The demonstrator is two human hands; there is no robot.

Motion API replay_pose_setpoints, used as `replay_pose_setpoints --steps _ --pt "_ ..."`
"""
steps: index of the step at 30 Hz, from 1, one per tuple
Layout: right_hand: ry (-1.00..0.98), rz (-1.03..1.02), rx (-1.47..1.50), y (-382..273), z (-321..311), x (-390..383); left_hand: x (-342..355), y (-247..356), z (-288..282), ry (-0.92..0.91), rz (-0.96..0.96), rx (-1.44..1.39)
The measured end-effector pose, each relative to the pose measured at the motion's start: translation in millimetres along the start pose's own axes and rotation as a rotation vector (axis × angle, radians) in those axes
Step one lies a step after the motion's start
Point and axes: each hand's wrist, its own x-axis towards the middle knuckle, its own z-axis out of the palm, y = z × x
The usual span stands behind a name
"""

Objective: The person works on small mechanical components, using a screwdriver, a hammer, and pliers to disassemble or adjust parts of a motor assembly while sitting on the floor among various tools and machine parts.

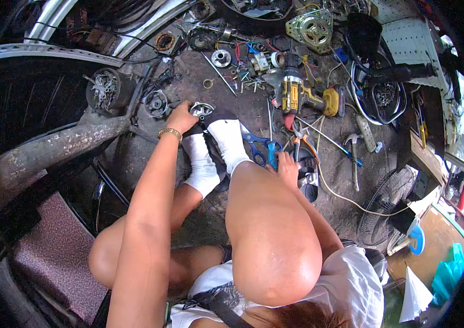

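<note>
The left hand (183,118) covers one edge of a silver metal part (203,109); the raised knee (276,257) hides some of the right forearm (321,218). The upper border cuts off a round dark container (256,23), and scattered bits (251,86) are too small to identify.

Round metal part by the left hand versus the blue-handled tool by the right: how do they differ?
Shape: the round metal part has a circular outline with openings; the blue-handled tool is long and slim.
Colour: the metal part is silvery; the tool has a bright blue handle.
Place: the metal part is at the left hand; the tool is beside the right hand.
Shared: each is near a hand.
</note>
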Motion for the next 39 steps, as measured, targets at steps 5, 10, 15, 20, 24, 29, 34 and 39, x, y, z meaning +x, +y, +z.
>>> replay_pose_setpoints --steps 5,10,15,20,24,29,34,39 --pt "0.054 0.026 0.061 -7.4 -2.5 9.6 20.3 -16.6 9.8 0.004 0.082 -0.070" --pt "0.192 0.021 0.412 -7.4 -16.2 13.5 14.1 3.0 7.0 -0.027 0.049 -0.065" --pt "0.120 -0.109 0.416 -12.3 -95.5 20.8 7.3 5.8 4.7 0.012 -0.013 -0.091" --pt "0.121 -0.059 0.570 -37.3 -137.5 15.2 1.2 -10.2 6.8 0.048 -0.039 -0.022" --pt "0.229 -0.082 0.560 -4.8 -139.8 2.7 7.3 4.6 13.9 0.073 -0.003 -0.057" --pt "0.244 -0.064 0.573 -6.2 -141.2 -4.4 4.3 -4.8 13.7 0.082 -0.055 -0.049" --pt "0.276 -0.047 0.562 -1.0 -150.7 -19.1 1.9 -0.5 19.1 0.149 -0.038 -0.083" --pt "0.276 -0.051 0.568 -0.2 -153.1 -26.5 -10.2 -0.1 13.5 0.171 -0.065 -0.111"
